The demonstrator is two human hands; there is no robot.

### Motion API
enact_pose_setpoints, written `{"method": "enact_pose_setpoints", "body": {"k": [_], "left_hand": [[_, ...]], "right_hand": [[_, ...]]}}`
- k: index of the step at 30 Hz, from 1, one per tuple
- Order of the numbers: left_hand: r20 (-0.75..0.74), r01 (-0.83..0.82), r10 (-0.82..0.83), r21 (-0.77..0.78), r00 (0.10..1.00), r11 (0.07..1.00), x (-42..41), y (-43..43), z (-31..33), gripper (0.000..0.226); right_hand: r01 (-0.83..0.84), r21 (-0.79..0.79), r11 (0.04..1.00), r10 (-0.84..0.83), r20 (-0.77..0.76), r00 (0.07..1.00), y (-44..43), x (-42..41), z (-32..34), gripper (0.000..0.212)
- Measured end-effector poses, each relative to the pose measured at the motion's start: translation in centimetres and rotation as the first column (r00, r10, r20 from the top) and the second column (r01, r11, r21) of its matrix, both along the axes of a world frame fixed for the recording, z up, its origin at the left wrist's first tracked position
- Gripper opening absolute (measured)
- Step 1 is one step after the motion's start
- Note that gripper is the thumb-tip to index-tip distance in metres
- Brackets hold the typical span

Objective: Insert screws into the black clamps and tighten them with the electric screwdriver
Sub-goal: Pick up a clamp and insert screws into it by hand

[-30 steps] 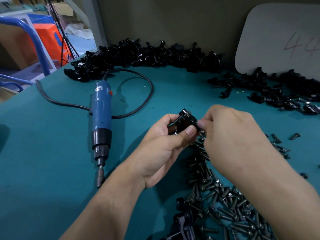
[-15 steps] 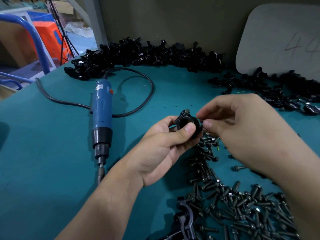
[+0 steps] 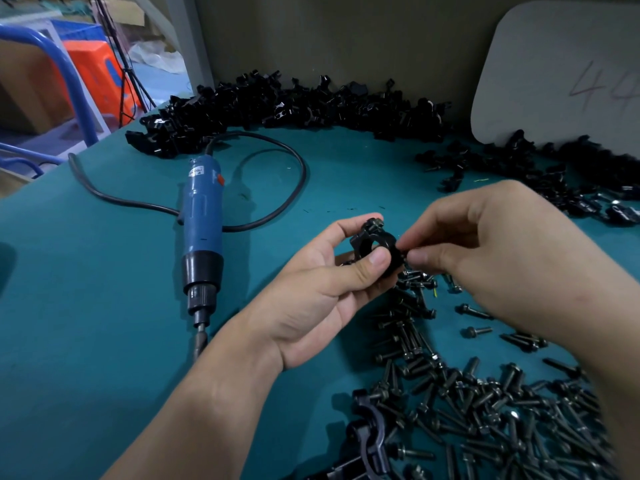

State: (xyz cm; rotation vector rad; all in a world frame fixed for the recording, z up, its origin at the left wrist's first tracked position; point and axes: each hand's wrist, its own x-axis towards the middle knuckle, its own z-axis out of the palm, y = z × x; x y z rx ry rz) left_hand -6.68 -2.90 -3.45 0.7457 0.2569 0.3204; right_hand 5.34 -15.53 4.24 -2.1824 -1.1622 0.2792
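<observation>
The only container in view is a blue crate (image 3: 79, 29) beyond the surface (image 3: 86, 306); its contents are hidden. The parts lie loose. A heap of clamps (image 3: 294, 109) runs along the back wall, and screws (image 3: 485, 410) are spread at the near right.

The left hand (image 3: 311, 299) has its grip clamped on a black clamp (image 3: 372, 242) held above the surface, with the bore facing up and one screw head (image 3: 375, 223) on its top. The right hand (image 3: 502, 251) pinches the clamp's right edge with thumb and forefinger; whether a screw sits between them is unclear.

The electric screwdriver (image 3: 202, 223) lies to the left, apart from both hands.

A second ago the right hand arched over the clamp. Now it is drawn right, uncovering more screws. The screwdriver has not moved.
</observation>
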Motion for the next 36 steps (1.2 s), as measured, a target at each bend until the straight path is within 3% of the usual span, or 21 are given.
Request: {"method": "enact_pose_setpoints", "body": {"k": [9, 14, 22, 31, 36], "left_hand": [[0.007, 0.007, -0.007, 0.0, 1.0, 1.0, -0.15, 0.18, 0.11, 0.05], [-0.007, 0.027, -0.027, 0.008, 1.0, 1.0, -0.09, 0.02, 0.12, 0.049], [0.018, 0.01, -0.01, -0.007, 1.0, 1.0, 0.04, 0.08, 0.0, 0.05], [0.003, 0.015, -0.015, -0.006, 1.0, 1.0, -0.06, 0.34, 0.17, 0.051], [-0.015, 0.034, -0.034, 0.008, 0.999, 0.999, -0.23, 0.14, 0.27, 0.054]], "right_hand": [[0.083, -0.038, 0.996, -0.083, 0.002, 0.997, 0.46, -0.43, -0.65, 0.017], [0.098, -0.139, 0.985, -0.084, 0.1, 0.991, 0.8, -0.75, -0.63, 0.019], [0.12, 0.009, 0.993, -0.119, -0.047, 0.992, 0.54, -0.39, -0.82, 0.02], [0.044, 0.046, 0.998, -0.045, 0.018, 0.999, 0.53, -0.31, -0.86, 0.015], [0.09, -0.041, 0.995, -0.087, 0.081, 0.993, 0.85, -0.53, -0.99, 0.019]]}}
